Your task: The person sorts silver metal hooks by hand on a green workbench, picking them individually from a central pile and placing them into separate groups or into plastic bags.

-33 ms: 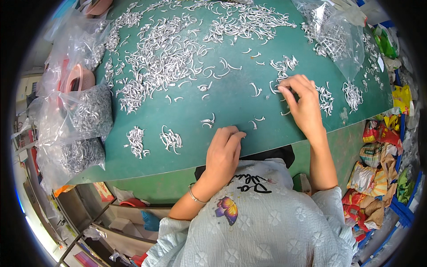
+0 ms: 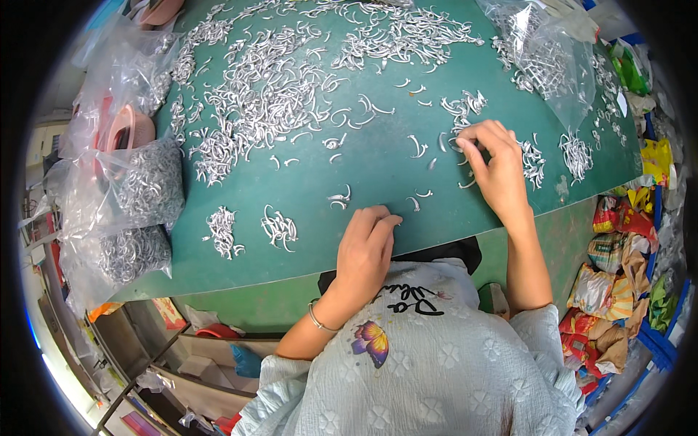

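Observation:
My right hand [image 2: 498,163] hovers low over the green table, thumb and fingertips drawn together in a pinch. Whatever lies between the tips is too small to make out. Just left of them is a blurred curved silvery piece [image 2: 442,142], with another blurred piece [image 2: 432,164] below it. My left hand [image 2: 367,243] lies by the near table edge, its fingers curled and pressed together, their contents hidden. In front of it are a few loose curved pieces [image 2: 339,197]. A small cluster of the pieces [image 2: 532,164] sits beside my right hand.
A broad heap of curved metal pieces [image 2: 262,87] covers the far left of the table [image 2: 392,174]. Small piles [image 2: 222,232] lie near left. Filled clear bags [image 2: 149,182] line the left edge; another bag [image 2: 542,69] stands far right. Colourful packets [image 2: 603,283] fill the right side.
The curved piece at my right fingertips has come apart from them and shifted slightly left. A small piece below it has moved down and left. My left hand has not moved.

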Tool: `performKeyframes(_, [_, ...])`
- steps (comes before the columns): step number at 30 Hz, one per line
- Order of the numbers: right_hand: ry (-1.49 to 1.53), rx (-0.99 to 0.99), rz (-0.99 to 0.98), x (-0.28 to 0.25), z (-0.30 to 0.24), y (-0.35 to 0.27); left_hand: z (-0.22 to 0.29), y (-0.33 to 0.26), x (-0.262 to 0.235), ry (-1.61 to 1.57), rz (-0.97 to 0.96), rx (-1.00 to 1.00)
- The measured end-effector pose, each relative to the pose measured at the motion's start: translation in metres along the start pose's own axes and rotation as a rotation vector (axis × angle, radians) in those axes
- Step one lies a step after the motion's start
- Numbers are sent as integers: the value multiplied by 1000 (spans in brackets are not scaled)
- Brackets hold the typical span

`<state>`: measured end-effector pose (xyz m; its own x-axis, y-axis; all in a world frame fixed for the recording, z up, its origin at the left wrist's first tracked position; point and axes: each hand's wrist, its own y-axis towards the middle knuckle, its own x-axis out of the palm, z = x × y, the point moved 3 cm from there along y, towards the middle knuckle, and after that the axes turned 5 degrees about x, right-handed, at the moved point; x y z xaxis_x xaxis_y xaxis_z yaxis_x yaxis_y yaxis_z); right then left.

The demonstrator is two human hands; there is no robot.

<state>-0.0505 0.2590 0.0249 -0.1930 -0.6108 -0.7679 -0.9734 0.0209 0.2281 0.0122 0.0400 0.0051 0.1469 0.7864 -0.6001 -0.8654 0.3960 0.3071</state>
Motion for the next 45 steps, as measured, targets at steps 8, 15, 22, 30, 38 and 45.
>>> performKeyframes(8, [-253, 1, -8, 2, -15, -15, 1, 2, 0, -7, 14, 1])
performKeyframes(15, [-199, -140, -21, 4, -34, -19, -3, -2, 1, -1, 6, 5])
performKeyframes(22, [-4, -107, -143, 7, -37, -27, -1, -1, -2, -12, -4, -26])
performKeyframes(30, [84, -84, -351, 25, -37, -46, 12, -13, -15, -193, 41, -107])
performKeyframes(38, [55, -123, -282, 25, -42, -49, -5, -66, 20, -1099, -552, -644])
performKeyframes(45, [85, -57, -312, 26, -43, -55, -11, -67, 35, -1582, -452, -861])
